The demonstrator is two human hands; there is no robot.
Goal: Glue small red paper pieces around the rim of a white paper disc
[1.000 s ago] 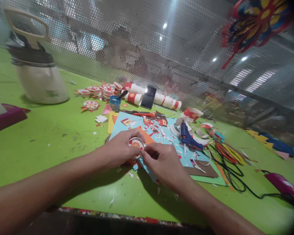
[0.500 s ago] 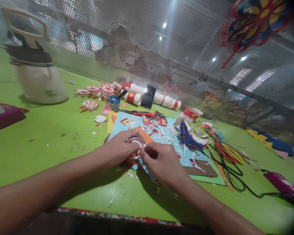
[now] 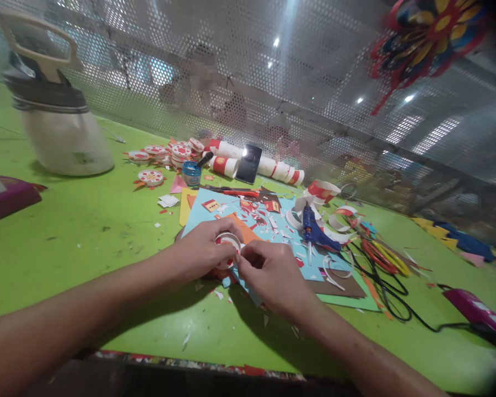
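Observation:
My left hand (image 3: 209,245) is closed around a round, shallow cut-off paper cup base (image 3: 230,240) with a white rim and red patches, its thumb reaching inside. Against the right side of that rim, my right hand (image 3: 268,270) is pinched shut, and the fingers hide whatever small thing may be between them. Both hands are just above the near edge of a light blue paper sheet (image 3: 202,207) strewn with red and white scraps. A blue glue gun (image 3: 314,231) lies to the right of my hands.
Finished-looking red-and-white discs (image 3: 179,151) are stacked at the back, near a small blue-lidded jar (image 3: 192,173). Stacked paper cups (image 3: 268,165) lie behind a phone (image 3: 249,164). Scissors (image 3: 235,192) rest above the blue sheet. Cables (image 3: 382,256) coil at right; a large white sprayer-like container (image 3: 62,132) stands left.
The view has shifted very slightly. Both hands keep almost the same hold, with the right fingertips still at the rim of the cup base.

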